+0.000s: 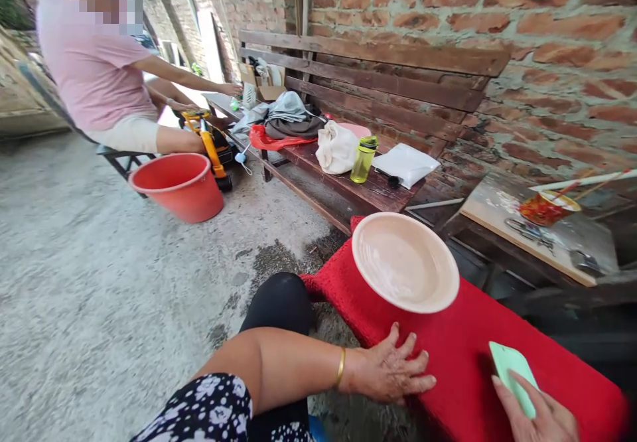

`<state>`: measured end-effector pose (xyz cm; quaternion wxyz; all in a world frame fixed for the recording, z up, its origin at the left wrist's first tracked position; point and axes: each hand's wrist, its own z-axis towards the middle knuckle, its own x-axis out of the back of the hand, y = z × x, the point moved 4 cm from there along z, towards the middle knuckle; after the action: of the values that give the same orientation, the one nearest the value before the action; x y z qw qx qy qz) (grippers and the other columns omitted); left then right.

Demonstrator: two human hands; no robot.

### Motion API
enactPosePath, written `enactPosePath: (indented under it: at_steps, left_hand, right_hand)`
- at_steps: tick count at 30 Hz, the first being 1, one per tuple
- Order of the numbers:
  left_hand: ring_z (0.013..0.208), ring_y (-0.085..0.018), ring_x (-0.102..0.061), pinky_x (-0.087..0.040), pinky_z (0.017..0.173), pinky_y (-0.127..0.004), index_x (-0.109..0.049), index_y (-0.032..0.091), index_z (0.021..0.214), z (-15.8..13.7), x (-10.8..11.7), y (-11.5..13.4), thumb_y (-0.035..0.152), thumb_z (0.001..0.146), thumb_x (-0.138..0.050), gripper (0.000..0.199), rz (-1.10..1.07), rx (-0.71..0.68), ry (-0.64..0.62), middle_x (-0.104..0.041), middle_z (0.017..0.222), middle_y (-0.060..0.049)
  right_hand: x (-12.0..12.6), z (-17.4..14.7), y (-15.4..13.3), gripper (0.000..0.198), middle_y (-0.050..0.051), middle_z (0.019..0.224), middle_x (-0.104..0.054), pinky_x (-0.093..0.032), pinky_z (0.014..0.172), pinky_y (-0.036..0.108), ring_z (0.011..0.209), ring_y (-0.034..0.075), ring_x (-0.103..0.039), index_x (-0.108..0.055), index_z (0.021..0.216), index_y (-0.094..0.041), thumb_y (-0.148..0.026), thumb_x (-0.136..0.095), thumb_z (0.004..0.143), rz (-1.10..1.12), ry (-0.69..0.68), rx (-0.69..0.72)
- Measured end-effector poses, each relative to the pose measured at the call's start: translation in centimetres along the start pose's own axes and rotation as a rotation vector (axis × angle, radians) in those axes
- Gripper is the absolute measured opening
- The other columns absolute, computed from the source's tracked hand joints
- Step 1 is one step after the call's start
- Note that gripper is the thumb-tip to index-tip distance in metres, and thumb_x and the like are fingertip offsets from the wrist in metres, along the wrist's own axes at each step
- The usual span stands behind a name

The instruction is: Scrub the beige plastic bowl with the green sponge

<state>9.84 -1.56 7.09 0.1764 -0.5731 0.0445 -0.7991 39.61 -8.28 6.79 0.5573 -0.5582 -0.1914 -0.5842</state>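
Observation:
A red cloth covers the low surface in front of me. My left hand lies on its near edge, fingers spread, with nothing held. In my right hand is a flat mint-green handheld piece with rounded edges, held over the right part of the cloth. Its underside is hidden, so I cannot tell its kind. Beyond my left hand a round, pale basin rests on the cloth, apparently with clear water in it.
A wooden bench along the brick wall bears a yellow-green bottle, a white bag and clothes. Right, a small table holds a paper bowl and scissors. Left, a person sits behind a red tub.

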Motion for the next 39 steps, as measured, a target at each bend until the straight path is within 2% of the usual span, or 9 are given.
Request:
enactPosePath:
  at_steps: [5,8,14,19,23,26,30,32,39]
  left_hand:
    - [0.126,-0.034,-0.057,-0.046,0.094,-0.054,-0.053,0.034,0.142,-0.5,0.6,-0.2,0.03,0.098,-0.028,0.051,0.119,0.006,0.039,-0.049,0.148,-0.011]
    - [0.125,-0.033,-0.058,-0.046,0.092,-0.052,-0.053,0.035,0.142,-0.6,0.6,-0.5,0.029,0.098,-0.027,0.051,0.127,0.002,0.02,-0.049,0.147,-0.01]
    - [0.129,-0.034,-0.054,-0.042,0.097,-0.054,-0.054,0.033,0.141,-0.8,0.0,-0.6,0.032,0.099,-0.034,0.047,0.045,0.021,0.032,-0.051,0.146,-0.008]
    - [0.131,-0.037,-0.05,-0.036,0.102,-0.058,-0.051,0.027,0.144,-0.9,-0.1,-0.5,0.034,0.097,-0.043,0.048,-0.036,-0.002,0.013,-0.048,0.149,-0.012]
    - [0.136,-0.036,-0.045,-0.031,0.107,-0.059,-0.047,0.025,0.148,-1.1,0.0,-0.6,0.032,0.097,-0.046,0.051,-0.102,-0.007,-0.009,-0.043,0.154,-0.014]
    - [0.139,-0.036,-0.042,-0.029,0.11,-0.058,-0.045,0.024,0.15,-1.4,0.0,-0.8,0.031,0.098,-0.046,0.052,-0.161,-0.016,-0.01,-0.042,0.155,-0.013]
    - [0.144,-0.034,-0.037,-0.026,0.114,-0.056,-0.04,0.024,0.153,-2.3,-0.1,-0.9,0.031,0.099,-0.044,0.055,-0.207,-0.02,0.006,-0.04,0.158,-0.011]
    - [0.144,-0.034,-0.037,-0.027,0.115,-0.055,-0.039,0.024,0.153,-2.7,-0.2,-1.0,0.032,0.1,-0.042,0.054,-0.211,-0.024,0.012,-0.04,0.158,-0.01]
    - [0.148,-0.037,-0.028,-0.027,0.115,-0.062,-0.029,0.032,0.157,-3.0,-1.3,-2.2,0.039,0.1,-0.046,0.06,-0.339,-0.007,-0.097,-0.029,0.163,-0.012]
  right_hand:
    - [-4.4,3.3,-7.9,0.074,0.016,0.102,-0.057,-0.051,0.087,0.055,0.104,0.04,-0.057,-0.071,0.11,-0.018,-0.078,-0.039,0.081,0.064,-0.084,0.169]
    - [-4.9,4.7,-6.7,0.073,0.016,0.098,-0.056,-0.051,0.082,0.054,0.098,0.039,-0.059,-0.073,0.104,-0.02,-0.079,-0.037,0.08,0.011,-0.12,0.221]
    - [1.2,4.7,1.5,0.059,0.004,0.061,-0.035,-0.042,0.05,0.052,0.059,0.036,-0.05,-0.069,0.081,-0.033,-0.082,-0.04,0.066,-0.245,0.075,-0.378]
    - [-2.3,4.0,-4.6,0.069,0.015,0.094,-0.056,-0.053,0.08,0.048,0.095,0.033,-0.059,-0.071,0.107,-0.019,-0.071,-0.035,0.08,-0.112,0.019,-0.119]
    - [-5.9,4.3,-7.8,0.054,0.01,0.119,-0.056,-0.047,0.097,0.037,0.108,0.024,-0.057,-0.07,0.118,-0.027,-0.061,-0.045,0.085,-0.096,-0.093,0.001]
    - [-3.5,4.6,-5.2,0.049,0.012,0.111,-0.057,-0.047,0.095,0.043,0.103,0.027,-0.057,-0.07,0.118,-0.024,-0.052,-0.046,0.087,-0.181,-0.081,-0.096]
    - [2.0,4.4,0.4,0.059,0.017,0.087,-0.056,-0.049,0.07,0.052,0.082,0.034,-0.057,-0.067,0.119,-0.007,-0.048,-0.038,0.089,-0.333,0.013,-0.414]
    - [2.4,4.5,0.7,0.061,0.018,0.086,-0.057,-0.049,0.066,0.052,0.082,0.036,-0.057,-0.065,0.121,-0.004,-0.049,-0.037,0.09,-0.366,0.034,-0.481]
    - [-5.3,6.5,-8.0,0.04,0.011,0.116,-0.057,-0.045,0.092,0.033,0.103,0.022,-0.058,-0.066,0.126,-0.026,-0.045,-0.048,0.095,-0.286,-0.082,-0.131]
